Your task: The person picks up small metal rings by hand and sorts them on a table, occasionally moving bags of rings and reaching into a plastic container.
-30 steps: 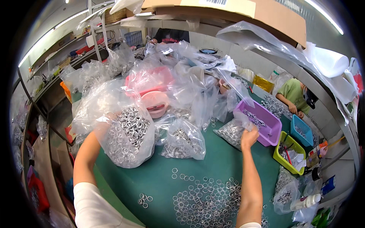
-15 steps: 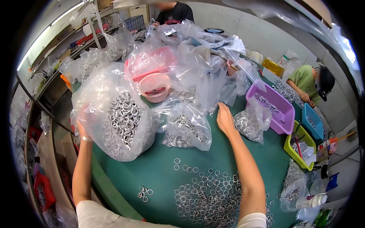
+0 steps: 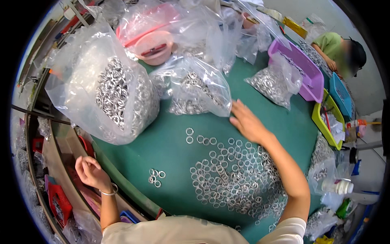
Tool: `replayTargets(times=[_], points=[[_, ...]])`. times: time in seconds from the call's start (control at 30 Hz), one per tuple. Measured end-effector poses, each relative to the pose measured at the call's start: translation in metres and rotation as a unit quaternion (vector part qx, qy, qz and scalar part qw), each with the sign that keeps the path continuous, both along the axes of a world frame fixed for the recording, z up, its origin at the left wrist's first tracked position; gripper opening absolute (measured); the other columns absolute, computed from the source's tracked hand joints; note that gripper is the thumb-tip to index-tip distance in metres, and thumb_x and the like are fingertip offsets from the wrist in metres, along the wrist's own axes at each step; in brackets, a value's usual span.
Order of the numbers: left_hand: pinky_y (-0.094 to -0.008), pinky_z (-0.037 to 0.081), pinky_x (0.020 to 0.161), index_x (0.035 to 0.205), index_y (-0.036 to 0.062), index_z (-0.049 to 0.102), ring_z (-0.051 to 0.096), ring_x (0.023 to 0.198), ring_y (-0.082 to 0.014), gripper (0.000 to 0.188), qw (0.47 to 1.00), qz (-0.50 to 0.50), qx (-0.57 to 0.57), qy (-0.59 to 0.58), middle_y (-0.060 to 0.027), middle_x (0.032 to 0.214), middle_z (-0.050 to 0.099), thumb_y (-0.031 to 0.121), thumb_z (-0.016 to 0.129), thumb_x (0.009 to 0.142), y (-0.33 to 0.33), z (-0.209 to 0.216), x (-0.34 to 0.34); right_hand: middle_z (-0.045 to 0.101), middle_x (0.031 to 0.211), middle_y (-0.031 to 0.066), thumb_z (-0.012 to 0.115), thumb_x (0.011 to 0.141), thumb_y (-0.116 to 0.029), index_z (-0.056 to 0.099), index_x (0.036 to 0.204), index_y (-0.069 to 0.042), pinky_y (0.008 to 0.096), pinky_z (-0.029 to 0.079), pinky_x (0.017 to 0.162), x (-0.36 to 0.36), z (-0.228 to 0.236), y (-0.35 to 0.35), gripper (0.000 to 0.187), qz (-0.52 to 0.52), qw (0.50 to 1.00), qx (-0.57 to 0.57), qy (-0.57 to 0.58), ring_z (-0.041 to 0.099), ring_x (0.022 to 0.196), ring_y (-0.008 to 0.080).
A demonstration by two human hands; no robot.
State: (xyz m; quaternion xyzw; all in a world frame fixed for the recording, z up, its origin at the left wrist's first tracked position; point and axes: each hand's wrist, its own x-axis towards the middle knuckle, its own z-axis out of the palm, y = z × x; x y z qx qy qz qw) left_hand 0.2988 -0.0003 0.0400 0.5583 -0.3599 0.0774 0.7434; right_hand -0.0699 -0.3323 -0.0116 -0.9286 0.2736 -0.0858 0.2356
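Note:
My left hand [image 3: 92, 174] is off the table's left edge, fingers loosely bent, with nothing seen in it. A bangle circles that wrist. My right hand [image 3: 248, 123] lies palm down with fingers stretched out, its tips at the edge of a small clear bag [image 3: 199, 91] of metal rings. Whether it touches the plastic I cannot tell. Left of that bag stands a large clear bag [image 3: 138, 99], also full of silvery rings. Loose metal rings [image 3: 227, 179] spread over the green tabletop [image 3: 134, 158] below my right hand, with a small ring cluster [image 3: 156, 177] to their left.
Another bag of rings [image 3: 270, 83] sits right of my hand, beside a purple bin [image 3: 313, 85], a lime basket [image 3: 331, 132] and a blue tray [image 3: 341, 95]. A pink bowl [image 3: 154, 59] stands behind. A person in green [image 3: 329, 46] works at far right. Shelves [image 3: 61, 162] run along the left.
My left hand has left the large bag and come down past the table edge. My right hand has moved nearer and flattened beside the small bag. The view has tilted downward.

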Motion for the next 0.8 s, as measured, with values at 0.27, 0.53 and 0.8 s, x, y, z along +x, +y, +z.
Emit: replayTargets(times=[0.27, 0.53, 0.8], points=[[-0.0289, 0.054, 0.066, 0.117, 0.0019, 0.060, 0.067, 0.074, -0.0179, 0.028, 0.845, -0.397, 0.356, -0.040, -0.0101, 0.085, 0.068, 0.000, 0.055, 0.090, -0.044, 0.013, -0.141, 0.037, 0.149, 0.0109, 0.056, 0.093, -0.021, 0.050, 0.133, -0.005, 0.0502, 0.017, 0.116, -0.084, 0.053, 0.167, 0.044, -0.056, 0.993, 0.071, 0.071, 0.023, 0.142, 0.0344], [-0.0465, 0.036, 0.102, 0.124, 0.0053, 0.055, 0.045, 0.122, -0.0319, 0.041, 0.729, -0.460, 0.405, -0.304, -0.0140, 0.129, 0.051, 0.008, 0.064, 0.085, -0.119, -0.015, -0.223, 0.047, 0.138, 0.0131, 0.067, 0.084, -0.021, 0.058, 0.125, -0.007, 0.0517, 0.025, 0.110, -0.126, 0.047, 0.275, 0.044, -0.264, 0.964, 0.005, 0.028, 0.034, 0.135, 0.0364], [-0.0519, 0.028, 0.111, 0.126, 0.0034, 0.053, 0.034, 0.135, -0.0373, 0.044, 0.699, -0.496, 0.358, -0.369, -0.0165, 0.141, 0.041, 0.010, 0.065, 0.084, -0.049, -0.016, -0.256, 0.044, 0.142, 0.0135, 0.074, 0.077, -0.026, 0.056, 0.126, -0.005, 0.0545, 0.022, 0.110, -0.121, 0.036, 0.386, 0.056, -0.222, 0.973, 0.057, 0.018, 0.033, 0.137, 0.0371]])
